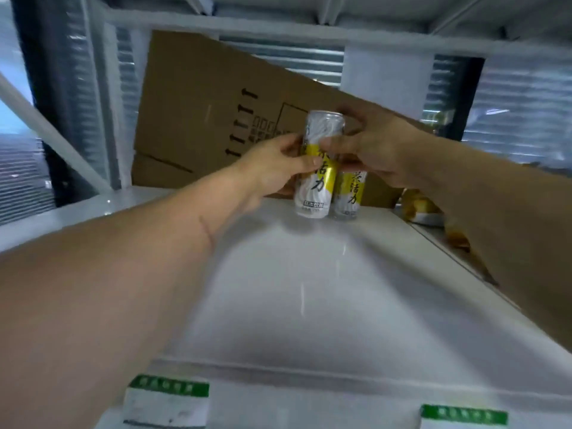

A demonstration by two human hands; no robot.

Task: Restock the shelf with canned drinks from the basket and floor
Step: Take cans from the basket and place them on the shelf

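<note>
While both arms reach forward over a white shelf [309,289], the left hand [272,168] grips a tall white and yellow can [318,168], fingers and thumb curled round its middle. This can stands upright at the back of the shelf, or just above it; motion blur hides the contact. The right hand [371,144] also has its fingers curled on the upper part of the same can. A second matching can [348,196] stands upright just beside it on the right, partly hidden under the right hand. Behind both cans a flattened cardboard box [201,113] leans tilted against the back. Two green and white price labels [167,397] sit on the shelf's front edge.
</note>
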